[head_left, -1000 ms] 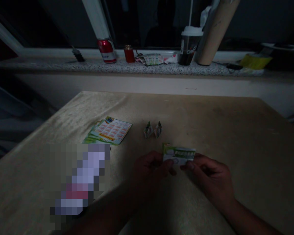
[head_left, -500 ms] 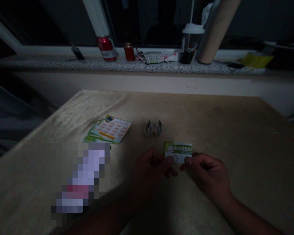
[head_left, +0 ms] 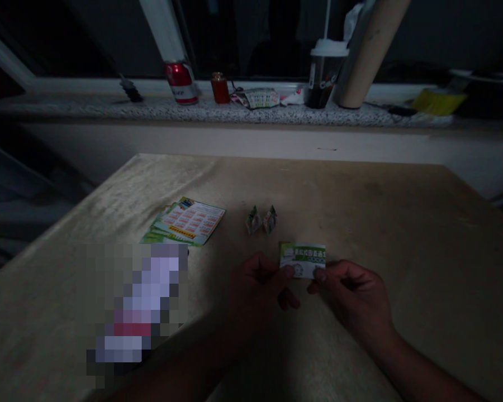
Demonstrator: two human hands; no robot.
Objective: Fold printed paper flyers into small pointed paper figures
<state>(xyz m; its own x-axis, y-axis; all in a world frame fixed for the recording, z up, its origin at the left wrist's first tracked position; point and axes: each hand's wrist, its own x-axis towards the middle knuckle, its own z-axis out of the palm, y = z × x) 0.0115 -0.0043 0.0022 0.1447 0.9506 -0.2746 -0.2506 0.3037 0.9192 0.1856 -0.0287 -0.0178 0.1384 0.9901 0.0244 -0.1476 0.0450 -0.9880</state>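
Observation:
A small green and white printed paper card (head_left: 304, 258), which looks folded, is held just above the table. My left hand (head_left: 266, 282) pinches its lower left corner between thumb and fingers. At its lower right corner my right hand (head_left: 347, 287) grips it the same way. Beyond my hands stand two small folded paper pieces, a left one (head_left: 254, 220) and a right one (head_left: 270, 220), side by side. To the left a fanned stack of printed cards (head_left: 193, 220) lies flat, green along its edges.
A blurred-out long object (head_left: 146, 301) lies on the table (head_left: 360, 195) by my left forearm. On the stone windowsill (head_left: 209, 113) stand a red can (head_left: 181, 84), a small red container (head_left: 220, 89), a lidded cup with a straw (head_left: 324, 75) and a cardboard tube (head_left: 371, 56).
Both hands keep hold of the paper card. It shows a little further left in the view, along with a slight shift of the whole scene. Nothing else visibly differs.

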